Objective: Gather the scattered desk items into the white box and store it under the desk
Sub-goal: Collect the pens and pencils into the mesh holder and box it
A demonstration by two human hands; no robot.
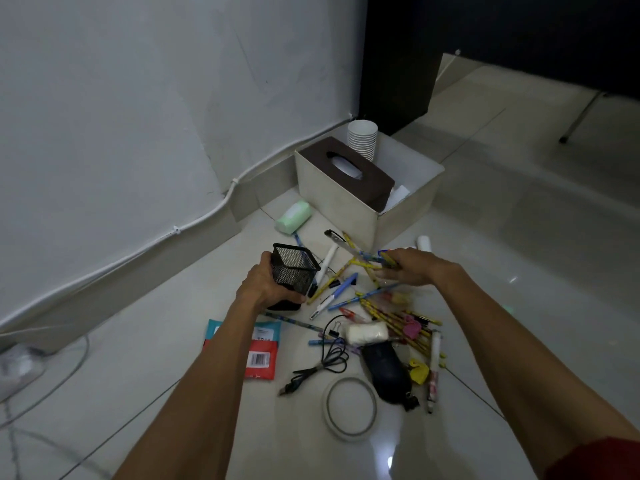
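Observation:
My left hand grips a black mesh pen holder, tilted, just above the floor. My right hand is closed on a bunch of pencils and pens, held to the right of the holder. The white box stands on the floor behind, holding a brown tissue box and a stack of white cups. More pens and pencils, a tape ring, a black mouse, a black cable and red and teal packets lie scattered below my hands.
A green roll lies left of the box near the wall. A white cable runs along the skirting. A power strip with wires sits at the far left. The dark desk panel stands behind the box.

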